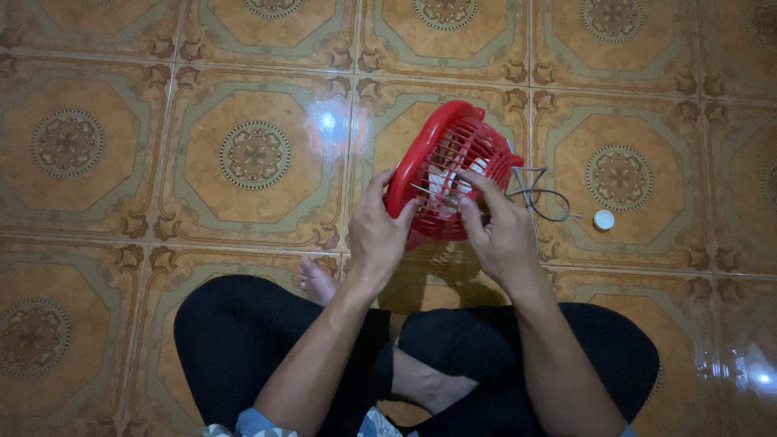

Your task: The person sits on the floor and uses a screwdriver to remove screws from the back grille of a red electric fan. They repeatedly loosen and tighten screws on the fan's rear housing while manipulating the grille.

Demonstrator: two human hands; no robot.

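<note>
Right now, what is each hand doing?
Left hand: grips the red plastic fan grille at its rim.
Right hand: holds a thin metal tool against it.

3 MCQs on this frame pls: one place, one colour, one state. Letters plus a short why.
1. Where does the small white cap lie?
A. On the floor tiles to the right of the fan
B. Inside the fan grille
C. On the person's knee

2. What colour is the fan grille?
A. Blue
B. Red
C. White

3. How is the fan held?
A. Lying untouched on the floor
B. Left hand alone, right hand resting on a knee
C. Left hand grips its rim, right hand has fingers at the grille front

Answers:
1 A: the cap sits on a bare tile beyond the bent grey wire piece, apart from the fan.
2 B: rim and bars are red all over.
3 C: both hands are on the fan, raised above the tiled floor.
</note>
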